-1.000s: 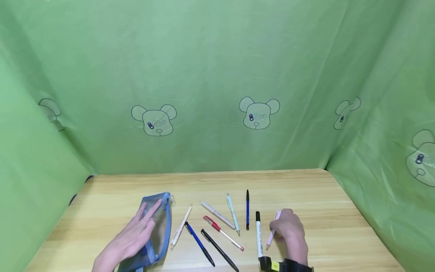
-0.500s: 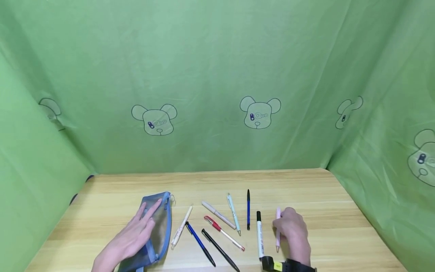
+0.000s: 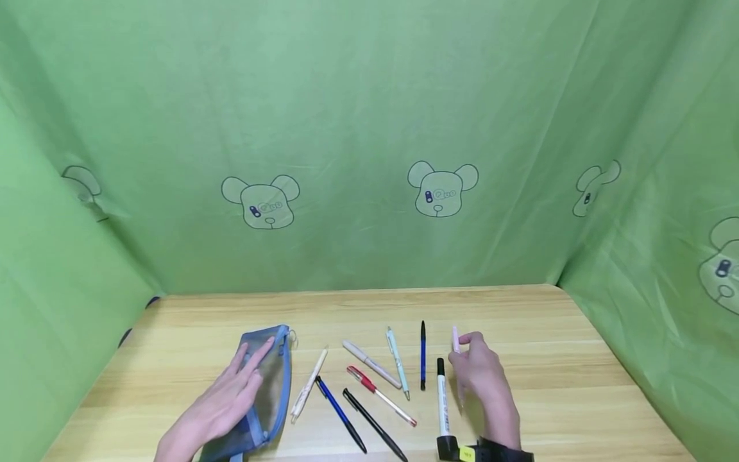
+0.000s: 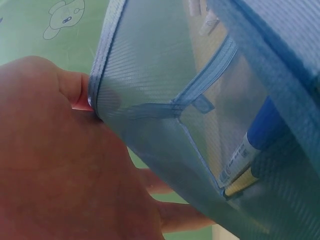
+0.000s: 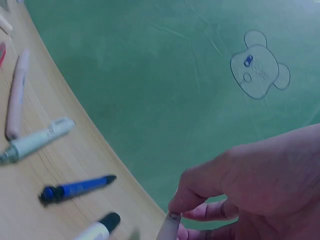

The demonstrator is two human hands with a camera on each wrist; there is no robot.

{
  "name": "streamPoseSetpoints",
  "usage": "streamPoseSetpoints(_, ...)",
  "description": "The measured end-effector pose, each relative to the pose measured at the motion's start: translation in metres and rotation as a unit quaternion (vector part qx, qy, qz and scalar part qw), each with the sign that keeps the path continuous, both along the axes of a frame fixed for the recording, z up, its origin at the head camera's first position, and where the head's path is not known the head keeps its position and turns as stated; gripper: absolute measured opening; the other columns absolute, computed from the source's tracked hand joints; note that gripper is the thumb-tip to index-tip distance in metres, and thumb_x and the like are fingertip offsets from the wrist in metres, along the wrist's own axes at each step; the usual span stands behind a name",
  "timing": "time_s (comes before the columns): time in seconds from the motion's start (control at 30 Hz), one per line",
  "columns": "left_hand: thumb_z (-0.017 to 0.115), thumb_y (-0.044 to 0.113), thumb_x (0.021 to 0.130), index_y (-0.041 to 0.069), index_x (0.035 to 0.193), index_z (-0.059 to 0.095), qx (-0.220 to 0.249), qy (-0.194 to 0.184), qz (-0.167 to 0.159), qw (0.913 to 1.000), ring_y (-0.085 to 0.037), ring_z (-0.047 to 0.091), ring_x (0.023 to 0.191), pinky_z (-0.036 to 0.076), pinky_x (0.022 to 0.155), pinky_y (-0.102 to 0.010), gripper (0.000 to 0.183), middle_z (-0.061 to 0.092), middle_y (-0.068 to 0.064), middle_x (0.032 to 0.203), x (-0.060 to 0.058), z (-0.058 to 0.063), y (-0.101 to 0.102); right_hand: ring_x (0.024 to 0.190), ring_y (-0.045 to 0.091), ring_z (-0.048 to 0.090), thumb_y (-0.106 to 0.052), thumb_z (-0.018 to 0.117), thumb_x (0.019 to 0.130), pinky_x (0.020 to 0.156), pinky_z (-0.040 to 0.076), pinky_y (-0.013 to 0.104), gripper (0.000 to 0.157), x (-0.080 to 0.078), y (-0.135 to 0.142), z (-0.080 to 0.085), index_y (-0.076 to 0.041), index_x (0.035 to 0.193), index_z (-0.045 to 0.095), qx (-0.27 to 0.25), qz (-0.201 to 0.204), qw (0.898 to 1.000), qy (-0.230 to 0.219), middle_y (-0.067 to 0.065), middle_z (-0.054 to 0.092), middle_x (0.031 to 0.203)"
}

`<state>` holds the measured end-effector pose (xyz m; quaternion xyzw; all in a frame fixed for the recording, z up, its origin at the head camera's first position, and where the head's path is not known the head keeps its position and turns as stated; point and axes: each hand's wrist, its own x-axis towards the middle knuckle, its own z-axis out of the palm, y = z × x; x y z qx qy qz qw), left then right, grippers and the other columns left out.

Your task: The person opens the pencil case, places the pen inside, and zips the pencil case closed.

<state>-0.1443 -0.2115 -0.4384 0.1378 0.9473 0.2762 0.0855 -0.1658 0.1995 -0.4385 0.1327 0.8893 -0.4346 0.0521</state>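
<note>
My right hand [image 3: 480,373] pinches a light purple pen [image 3: 456,340] between thumb and fingers, just behind a white marker with a black cap [image 3: 442,398]. In the right wrist view only one end of that pen [image 5: 169,229] shows under the fingertips. My left hand [image 3: 231,398] rests with straight, spread fingers on a blue mesh pencil pouch [image 3: 285,398] at the left. Through the mesh in the left wrist view, a blue-and-white marker [image 4: 240,160] and a yellowish stick [image 4: 241,183] are visible inside the pouch.
Pens lie scattered between the hands: a white one [image 3: 308,385], two blue ones [image 3: 340,414], a black one [image 3: 374,423], a red-capped one [image 3: 381,398], a pale purple one [image 3: 371,364] and a light blue one [image 3: 398,362]. Green cloth [image 3: 358,115] surrounds the wooden table [image 3: 554,359].
My right hand first shifted right with the light purple pen, then left and farther from me. The left hand and pouch have stayed in place.
</note>
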Motion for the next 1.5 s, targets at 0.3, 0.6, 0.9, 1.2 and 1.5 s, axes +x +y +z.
streamPoseSetpoints(0.3, 0.021, 0.027, 0.108, 0.019, 0.161, 0.01, 0.003, -0.008, 0.005, 1.0, -0.056, 0.013, 0.137, 0.03, 0.092, -0.081, 0.054, -0.002, -0.036, 0.156, 0.0, 0.003, -0.001, 0.064, 0.017, 0.056, -0.005, 0.051, 0.097, 0.05, 0.048, 0.025, 0.039, -0.009, -0.032, 0.008, 0.005, 0.134, 0.047, 0.005, 0.019, 0.999, 0.036, 0.016, 0.061, 0.096)
streamPoseSetpoints(0.6, 0.023, 0.025, 0.108, 0.015, 0.16, 0.012, -0.005, -0.001, -0.001, 1.0, -0.058, 0.015, 0.135, 0.03, 0.09, -0.082, 0.054, 0.001, -0.039, 0.155, 0.002, 0.002, -0.003, 0.068, 0.017, 0.057, 0.002, 0.062, 0.085, 0.053, 0.051, 0.027, 0.045, -0.009, -0.073, 0.011, 0.004, 0.129, 0.053, -0.021, 0.035, 0.997, 0.067, 0.01, 0.061, 0.095)
streamPoseSetpoints(0.9, 0.022, 0.025, 0.109, 0.014, 0.16, 0.013, -0.003, 0.008, -0.001, 1.0, -0.055, 0.01, 0.139, 0.029, 0.089, -0.083, 0.053, 0.003, -0.039, 0.155, 0.002, 0.0, -0.004, 0.066, 0.014, 0.059, 0.0, 0.064, 0.081, 0.055, 0.054, 0.028, 0.036, -0.012, -0.097, 0.004, 0.003, 0.117, 0.063, -0.029, 0.061, 0.993, 0.099, 0.006, 0.063, 0.086)
streamPoseSetpoints(1.2, 0.023, 0.023, 0.108, 0.014, 0.16, 0.014, -0.002, 0.012, -0.003, 0.9999, -0.058, 0.013, 0.136, 0.032, 0.085, -0.083, 0.053, 0.003, -0.041, 0.154, 0.001, 0.0, -0.004, 0.061, 0.019, 0.063, -0.001, 0.062, 0.087, 0.045, 0.054, 0.024, 0.031, -0.01, -0.123, 0.0, 0.003, 0.118, 0.062, -0.093, 0.102, 0.985, 0.1, 0.006, 0.062, 0.088)
streamPoseSetpoints(1.5, 0.022, 0.025, 0.108, 0.015, 0.16, 0.014, -0.001, -0.004, -0.007, 1.0, -0.06, 0.016, 0.134, 0.034, 0.084, -0.083, 0.053, 0.003, -0.041, 0.154, 0.0, 0.001, -0.001, 0.071, 0.014, 0.066, 0.0, 0.063, 0.085, 0.055, 0.058, 0.023, 0.028, -0.009, -0.145, -0.01, 0.003, 0.113, 0.066, -0.118, 0.113, 0.978, 0.131, 0.004, 0.062, 0.086)
